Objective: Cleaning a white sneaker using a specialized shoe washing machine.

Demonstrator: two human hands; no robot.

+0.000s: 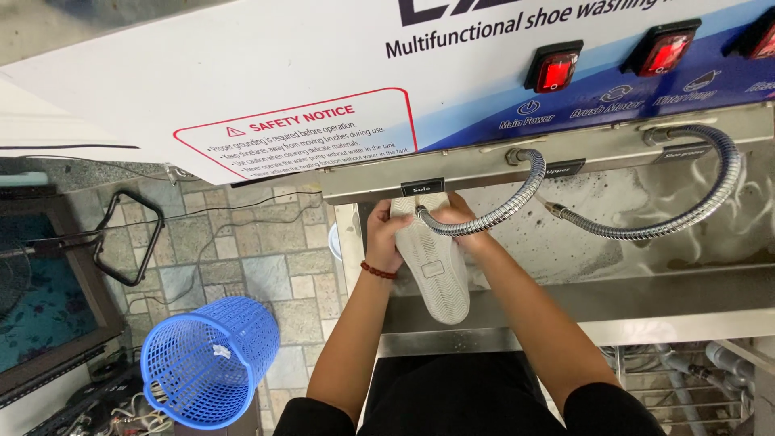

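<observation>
Both forearms are bare from the short black sleeves (pixel 601 404) down to the hands. The sleeves end just above the elbows, plain and dark, with no print or trim that shows. Between them lies more of the same black cloth (pixel 452 396) (lap or shirt front, it is hard to tell which). A bracelet of small reddish-brown beads (pixel 378 271) circles the wrist just below the left hand (pixel 386 236). The right hand (pixel 460 218) wears nothing that shows.

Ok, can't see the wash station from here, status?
Left hand and right hand both grip white shoe, sole up, over the trough. Metal hose crosses the right hand.
</observation>
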